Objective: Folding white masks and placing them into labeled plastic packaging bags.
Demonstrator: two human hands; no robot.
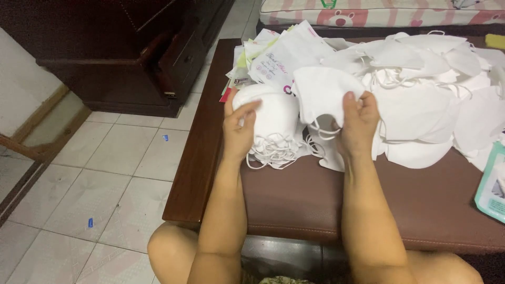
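**Inspector A:** The single white face mask (322, 90) was judged very light, soft and easily creased; thin fabric, not fragile, likely to slide off its neighbours. The best hold appeared to be at a folded edge or by the ear loops, not the middle of the panel.

**Inspector B:** Appearance?

**A:** Plain white, folded flat, curved outline, thin elastic loops hanging below it. It was held above the surface, between the stack and the loose heap.

**B:** State of each grip?

**A:** The right hand (359, 123) was pinched on that mask, thumb on top at its lower right edge. The left hand (239, 129) lay against the side of the stack of masks (273, 126), fingers spread and pressing, not closed around it.

**B:** Surroundings?

**A:** The stack stood on the brown surface (294, 200), loops spilling from its base. To the right lay a large loose heap of masks (431, 89); behind the stack, white printed packets (279, 58). A teal packet (492, 189) sat at the right edge. A dark wooden cabinet (131, 52) stood on the tiled floor (105, 173) to the left.
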